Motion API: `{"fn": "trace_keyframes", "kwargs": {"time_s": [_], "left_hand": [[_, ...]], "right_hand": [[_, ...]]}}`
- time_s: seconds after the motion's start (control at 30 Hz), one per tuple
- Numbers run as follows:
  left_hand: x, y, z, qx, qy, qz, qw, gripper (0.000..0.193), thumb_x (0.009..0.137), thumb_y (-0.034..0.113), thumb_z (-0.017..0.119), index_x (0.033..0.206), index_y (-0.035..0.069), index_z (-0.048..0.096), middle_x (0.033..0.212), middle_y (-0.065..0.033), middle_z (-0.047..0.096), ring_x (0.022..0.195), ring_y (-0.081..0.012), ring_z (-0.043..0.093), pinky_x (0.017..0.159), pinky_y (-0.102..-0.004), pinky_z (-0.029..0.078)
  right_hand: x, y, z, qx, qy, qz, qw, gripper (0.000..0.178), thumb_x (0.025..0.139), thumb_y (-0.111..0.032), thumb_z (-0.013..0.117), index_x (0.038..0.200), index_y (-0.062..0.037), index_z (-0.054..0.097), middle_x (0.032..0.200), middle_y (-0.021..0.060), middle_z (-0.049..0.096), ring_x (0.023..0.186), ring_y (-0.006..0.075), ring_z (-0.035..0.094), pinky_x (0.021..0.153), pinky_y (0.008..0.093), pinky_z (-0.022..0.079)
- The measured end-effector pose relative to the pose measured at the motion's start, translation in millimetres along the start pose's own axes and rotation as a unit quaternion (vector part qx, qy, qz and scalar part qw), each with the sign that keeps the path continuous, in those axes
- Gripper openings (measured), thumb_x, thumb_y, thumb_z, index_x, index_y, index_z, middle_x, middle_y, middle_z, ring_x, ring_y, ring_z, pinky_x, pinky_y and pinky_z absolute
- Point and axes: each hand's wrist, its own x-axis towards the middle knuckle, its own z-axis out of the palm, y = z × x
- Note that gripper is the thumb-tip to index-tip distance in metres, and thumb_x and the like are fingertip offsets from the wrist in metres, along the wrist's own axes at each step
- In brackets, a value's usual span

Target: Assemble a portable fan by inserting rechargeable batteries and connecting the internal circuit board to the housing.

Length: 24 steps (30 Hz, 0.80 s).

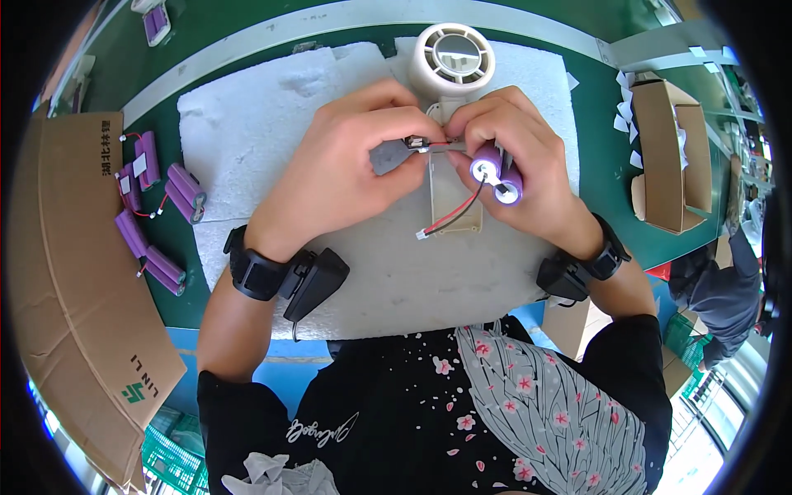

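Near the middle of the foam mat, my left hand (355, 153) is closed in a pinch on a small circuit board (418, 143) with a red wire; a flat dark grey piece (388, 156) shows in the gap of that hand. My right hand (524, 157) is wrapped round a battery pack (497, 175) of two purple cells, its fingertips close to the board. From the pack hang red and black wires ending in a white connector (422, 233). Under both hands lies the cream handle shell (456, 216) of a handheld fan (452, 62), its inside facing up.
Several purple battery packs (186, 194) lie on the green table to the left, beside a large cardboard sheet (82, 272). On the right stand an open cardboard box (672, 157) and scattered white paper pieces (623, 124). A person (718, 280) is at the far right.
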Motion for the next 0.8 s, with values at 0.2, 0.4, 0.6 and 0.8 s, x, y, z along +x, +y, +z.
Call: {"fn": "trace_keyframes", "kwargs": {"time_s": [0.2, 0.4, 0.6, 0.8], "left_hand": [[-1.5, -5.8, 2.6, -0.002, -0.004, 0.019, 1.000, 0.024, 0.072, -0.006, 0.066, 0.094, 0.002, 0.066, 0.088, -0.0080, 0.065, 0.079, -0.0201, 0.062, 0.073, -0.0293, 0.050], [-3.5, -0.8, 2.9, -0.041, 0.005, -0.050, 0.998, 0.026, 0.075, -0.005, 0.066, 0.099, 0.004, 0.063, 0.088, -0.0057, 0.066, 0.079, -0.0164, 0.062, 0.072, -0.0263, 0.048], [-2.7, 4.1, 1.0, -0.079, -0.004, -0.105, 0.991, 0.025, 0.075, -0.007, 0.066, 0.099, 0.003, 0.064, 0.090, -0.0046, 0.067, 0.080, -0.0146, 0.061, 0.073, -0.0250, 0.047], [-5.5, -3.3, -0.6, -0.041, -0.006, -0.027, 0.999, 0.022, 0.075, -0.010, 0.063, 0.094, 0.000, 0.065, 0.090, -0.0058, 0.064, 0.081, -0.0154, 0.061, 0.074, -0.0250, 0.047]], "right_hand": [[-4.8, 1.0, 5.3, -0.002, 0.004, 0.012, 1.000, 0.031, 0.069, 0.008, 0.076, 0.083, -0.0055, 0.052, 0.088, 0.0069, 0.067, 0.081, 0.0243, 0.055, 0.069, 0.0314, 0.047], [-5.4, -1.8, 4.0, -0.018, -0.007, 0.037, 0.999, 0.028, 0.069, 0.005, 0.078, 0.085, -0.0050, 0.057, 0.085, 0.0042, 0.067, 0.084, 0.0238, 0.055, 0.070, 0.0322, 0.049], [-6.1, -5.5, 6.1, -0.026, -0.020, 0.047, 0.998, 0.025, 0.069, 0.004, 0.078, 0.083, -0.0056, 0.060, 0.082, 0.0038, 0.065, 0.085, 0.0234, 0.055, 0.069, 0.0324, 0.049], [-3.8, -9.5, 4.2, -0.058, -0.029, 0.032, 0.997, 0.027, 0.066, 0.001, 0.079, 0.084, -0.0075, 0.061, 0.081, 0.0044, 0.064, 0.084, 0.0249, 0.055, 0.069, 0.0327, 0.049]]}}
